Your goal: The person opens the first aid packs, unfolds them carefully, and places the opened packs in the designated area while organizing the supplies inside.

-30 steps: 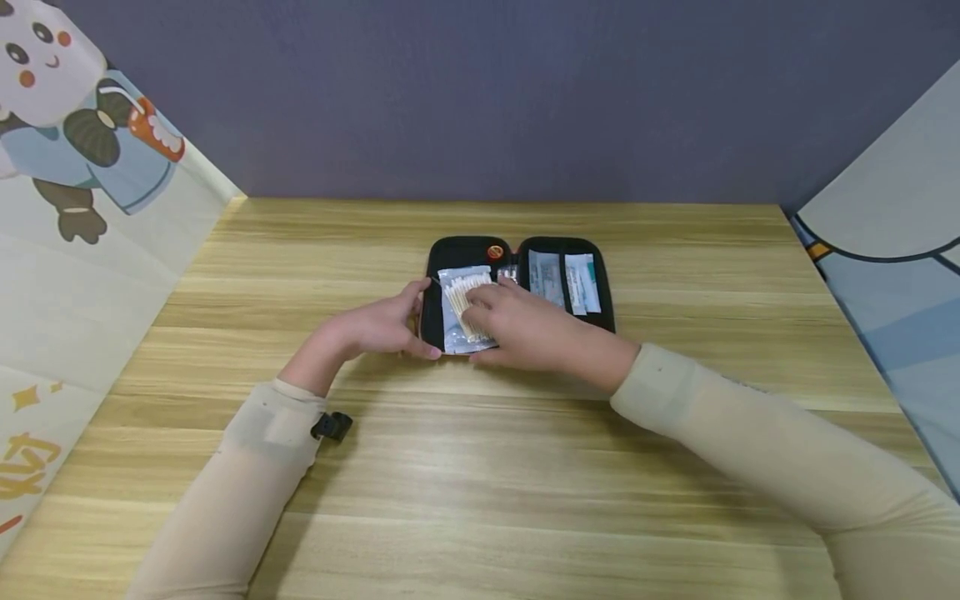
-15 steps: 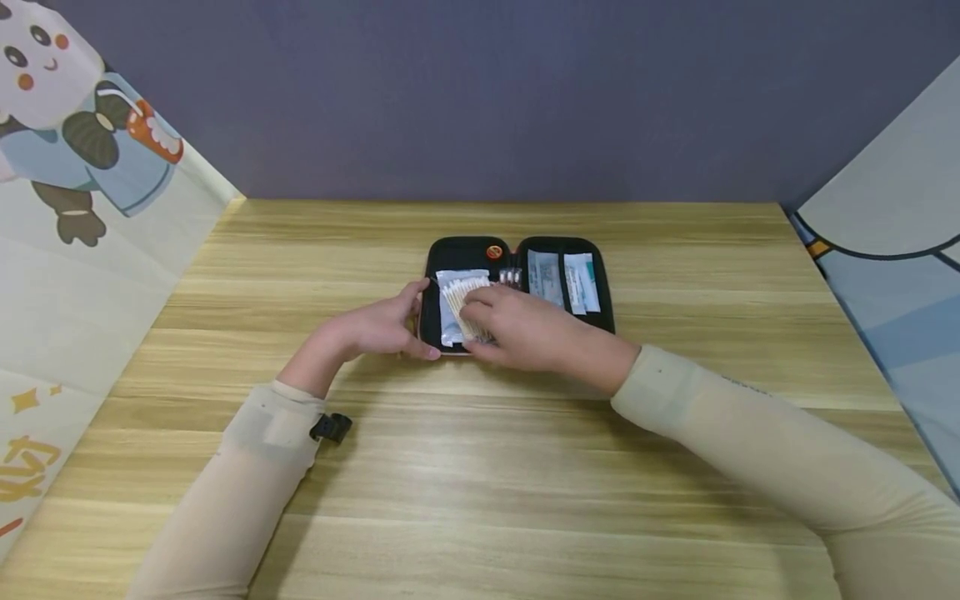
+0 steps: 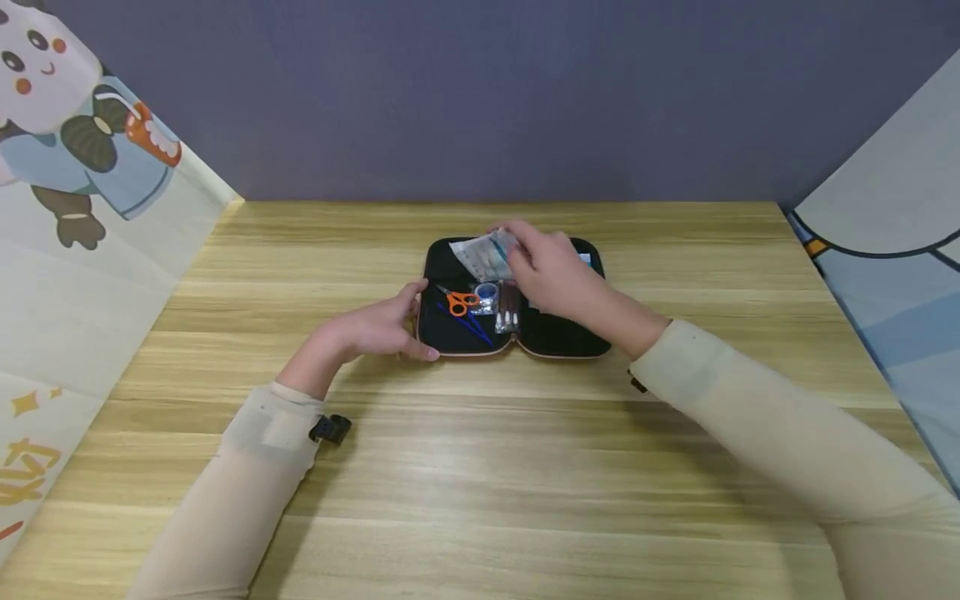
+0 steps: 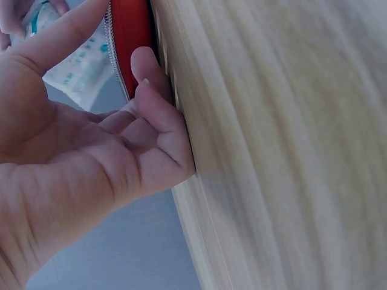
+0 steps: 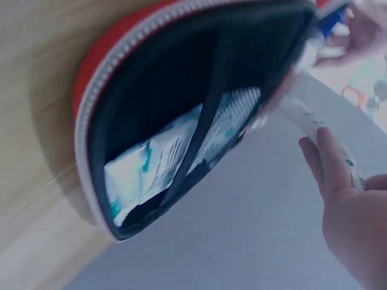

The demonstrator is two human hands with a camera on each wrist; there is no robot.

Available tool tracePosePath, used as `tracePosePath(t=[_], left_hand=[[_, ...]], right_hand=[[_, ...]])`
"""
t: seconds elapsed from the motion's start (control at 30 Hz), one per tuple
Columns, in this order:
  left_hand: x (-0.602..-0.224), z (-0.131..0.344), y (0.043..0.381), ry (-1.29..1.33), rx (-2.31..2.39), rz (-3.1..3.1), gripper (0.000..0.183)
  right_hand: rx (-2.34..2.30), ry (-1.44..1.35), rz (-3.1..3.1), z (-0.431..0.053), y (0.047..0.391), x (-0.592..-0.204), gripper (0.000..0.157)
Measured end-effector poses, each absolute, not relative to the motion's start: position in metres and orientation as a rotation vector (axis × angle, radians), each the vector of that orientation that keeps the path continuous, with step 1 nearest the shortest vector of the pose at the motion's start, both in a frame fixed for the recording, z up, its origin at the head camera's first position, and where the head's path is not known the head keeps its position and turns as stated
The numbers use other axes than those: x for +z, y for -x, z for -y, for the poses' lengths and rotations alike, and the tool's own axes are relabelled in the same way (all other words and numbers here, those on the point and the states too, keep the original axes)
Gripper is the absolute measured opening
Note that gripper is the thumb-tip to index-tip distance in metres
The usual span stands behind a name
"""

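Note:
A zipped case (image 3: 562, 337), black inside and red outside, lies spread on the table. At its left edge my left hand (image 3: 378, 327) holds the side, forefinger at the upper corner and thumb at the lower one. Over the back of the case my right hand (image 3: 564, 279) pinches a white plastic packet with teal print (image 3: 482, 257). Orange-handled scissors (image 3: 459, 304), blue tweezers (image 3: 474, 327), a blue-and-white roll (image 3: 486, 292) and a small clear pack with white tips (image 3: 507, 321) lie in the left half. The right wrist view shows packets (image 5: 160, 157) in the other half's mesh pocket.
The wooden table (image 3: 450, 483) runs back to a dark blue wall (image 3: 510, 100). Printed panels with cartoon figures stand at left (image 3: 90, 275) and right (image 3: 900, 275). A small black device (image 3: 330, 428) sits on the left wrist.
My right hand has risen toward the back of the case with a packet. The cotton swab bag no longer covers the left half, so the scissors and tweezers show. My left hand stays put.

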State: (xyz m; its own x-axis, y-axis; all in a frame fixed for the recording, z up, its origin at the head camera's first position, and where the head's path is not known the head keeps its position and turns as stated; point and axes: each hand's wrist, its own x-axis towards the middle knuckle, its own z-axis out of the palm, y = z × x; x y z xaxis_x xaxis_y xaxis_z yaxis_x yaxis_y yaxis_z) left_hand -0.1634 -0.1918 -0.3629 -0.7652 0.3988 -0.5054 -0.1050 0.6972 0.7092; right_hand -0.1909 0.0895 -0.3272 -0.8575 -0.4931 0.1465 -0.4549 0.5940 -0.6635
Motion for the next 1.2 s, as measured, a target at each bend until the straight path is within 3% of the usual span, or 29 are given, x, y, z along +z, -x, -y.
tracePosePath(t=[0.17,0.27,0.47,0.67,0.97,1.2], left_hand=[[-0.363,0.194,0.162,-0.225,1.011,-2.234,0.124],[-0.363,0.194,0.163,-0.230,1.025,-2.231,0.125],[-0.363,0.195,0.163,-0.230,1.034,-2.222,0.125],[-0.364,0.195,0.164,-0.231,1.041,-2.220,0.125],[-0.363,0.195,0.163,-0.227,1.035,-2.220,0.124],[-0.362,0.194,0.162,-0.222,1.037,-2.219,0.124]], right_hand=[[-1.431,0.493,-2.631,-0.110,0.200,-0.316,0.044],[-1.392,0.456,-2.687,-0.125,0.201,-0.309,0.048],[-1.220,0.439,-2.827,-0.152,0.194,-0.303,0.042],[-1.016,0.641,-3.040,-0.178,0.188,-0.316,0.037],[-0.446,1.258,-3.261,-0.207,0.187,-0.355,0.033],[-0.315,1.355,-3.244,-0.210,0.184,-0.371,0.041]])
